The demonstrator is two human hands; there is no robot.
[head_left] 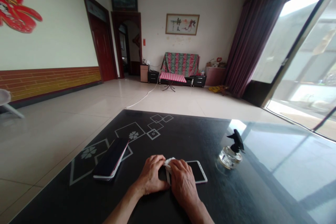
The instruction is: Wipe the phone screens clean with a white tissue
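Note:
A white-framed smartphone (198,172) with a dark screen lies flat on the black table (204,203), directly in front of me. My right hand (183,181) is closed over a crumpled white cloth or tissue (169,161) and presses it on the phone's left part. Curled around the phone's left end, my left hand (153,175) has its thumb along the near side and its fingers at the far side. Both hands hide much of the phone's left half. The cloth's lower part is covered by my right fingers.
Left of my hands lies a stack of dark-screened slim devices (111,161). A clear spray bottle (230,157) with a black trigger head stands at the right. Farther off are a checked small table (173,77), a white cable (147,94) on the floor and purple curtains (252,35).

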